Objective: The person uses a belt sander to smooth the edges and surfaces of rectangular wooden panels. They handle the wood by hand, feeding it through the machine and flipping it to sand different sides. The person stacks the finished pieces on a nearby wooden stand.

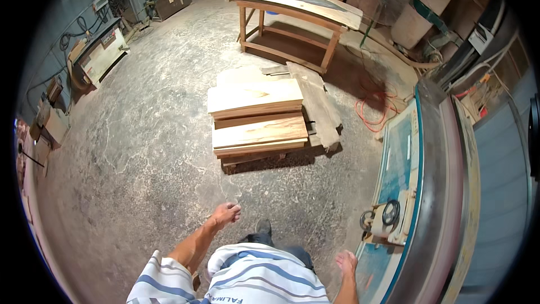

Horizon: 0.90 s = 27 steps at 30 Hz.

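Board stacks (259, 126) number two, left hand (226, 214) loosely curled, right hand (346, 260) unclenched.

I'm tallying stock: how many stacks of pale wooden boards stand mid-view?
2: the farther pale wooden stack and, in front, the nearer pale wooden stack. None appears hidden.

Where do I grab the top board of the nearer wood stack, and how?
I'd probably grip the top board by its short ends, left hand left, right hand right, coming from the near side: it lies flat, long side facing you.
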{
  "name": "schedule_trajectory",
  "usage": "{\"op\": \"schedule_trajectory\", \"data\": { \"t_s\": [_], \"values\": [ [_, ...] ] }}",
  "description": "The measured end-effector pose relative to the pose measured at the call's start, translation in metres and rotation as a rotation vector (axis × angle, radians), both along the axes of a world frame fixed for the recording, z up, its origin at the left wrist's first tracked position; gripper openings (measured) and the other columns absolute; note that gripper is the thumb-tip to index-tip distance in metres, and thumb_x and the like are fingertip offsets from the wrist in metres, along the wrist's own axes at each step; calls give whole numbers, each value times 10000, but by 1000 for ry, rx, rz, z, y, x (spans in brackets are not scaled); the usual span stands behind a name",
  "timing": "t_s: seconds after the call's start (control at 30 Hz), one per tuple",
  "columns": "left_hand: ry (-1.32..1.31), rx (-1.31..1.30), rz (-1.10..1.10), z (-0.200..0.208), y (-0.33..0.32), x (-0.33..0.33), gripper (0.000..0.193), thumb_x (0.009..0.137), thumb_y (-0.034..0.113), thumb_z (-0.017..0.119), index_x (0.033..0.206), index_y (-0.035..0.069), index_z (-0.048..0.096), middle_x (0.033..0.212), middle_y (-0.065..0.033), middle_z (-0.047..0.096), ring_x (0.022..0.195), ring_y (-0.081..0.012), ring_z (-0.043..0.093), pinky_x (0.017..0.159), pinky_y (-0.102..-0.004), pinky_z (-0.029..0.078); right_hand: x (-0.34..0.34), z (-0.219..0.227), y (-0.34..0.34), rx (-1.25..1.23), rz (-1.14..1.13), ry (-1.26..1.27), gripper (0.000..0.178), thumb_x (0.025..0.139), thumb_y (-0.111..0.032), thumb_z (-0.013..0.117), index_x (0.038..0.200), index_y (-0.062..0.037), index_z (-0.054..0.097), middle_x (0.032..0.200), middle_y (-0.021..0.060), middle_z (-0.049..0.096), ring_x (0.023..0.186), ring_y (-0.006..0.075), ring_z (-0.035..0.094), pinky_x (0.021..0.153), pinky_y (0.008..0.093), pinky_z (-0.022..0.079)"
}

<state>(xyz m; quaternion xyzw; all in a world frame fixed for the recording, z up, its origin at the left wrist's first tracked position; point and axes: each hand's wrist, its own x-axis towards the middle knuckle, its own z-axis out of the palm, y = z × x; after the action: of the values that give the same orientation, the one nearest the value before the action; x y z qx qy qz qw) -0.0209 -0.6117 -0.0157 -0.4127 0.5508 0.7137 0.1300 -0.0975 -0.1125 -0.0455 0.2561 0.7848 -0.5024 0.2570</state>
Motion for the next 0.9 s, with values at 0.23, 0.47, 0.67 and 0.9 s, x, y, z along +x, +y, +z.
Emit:
{"op": "schedule_trajectory", "data": {
  "t_s": [0.23, 0.47, 0.67, 0.9],
  "values": [
    [98, 58, 134, 1, -13, -46, 191, 899, 218, 530, 799, 56, 542, 639, 18, 493, 541, -79, 461, 471, -231, 364, -107, -24, -12, 14, 242, -10, 382, 898, -239, 490, 1189, 9, 485, 991, 169, 616, 795, 248, 626, 690, 338, 516],
    [-219, -121, 436, -22, -14, 7, 238, 861, 241, 580, 878, 4, 598, 735, -66, 593, 567, -128, 542, 469, -246, 416, -240, -80, -25, -60, 87, -144, 325, 891, -210, 471, 1120, 17, 514, 918, 152, 620, 708, 223, 621, 556, 320, 498],
    [-229, -207, 612, 35, 22, -30, 248, 852, 243, 589, 931, 11, 624, 739, -64, 602, 600, -126, 561, 485, -239, 428, -365, -60, -123, -376, 192, -179, 228, 886, -193, 484, 990, 6, 519, 799, 98, 564, 621, 178, 563, 487, 257, 418],
    [-36, -536, 101, 144, 47, -172, 356, 902, 303, 524, 1110, 21, 587, 952, -71, 630, 850, -147, 596, 749, -272, 481, -383, 79, -296, -697, 618, 38, 305, 897, -216, 530, 1082, 24, 568, 885, 107, 642, 662, 137, 600, 622, 242, 492]
  ]
}}
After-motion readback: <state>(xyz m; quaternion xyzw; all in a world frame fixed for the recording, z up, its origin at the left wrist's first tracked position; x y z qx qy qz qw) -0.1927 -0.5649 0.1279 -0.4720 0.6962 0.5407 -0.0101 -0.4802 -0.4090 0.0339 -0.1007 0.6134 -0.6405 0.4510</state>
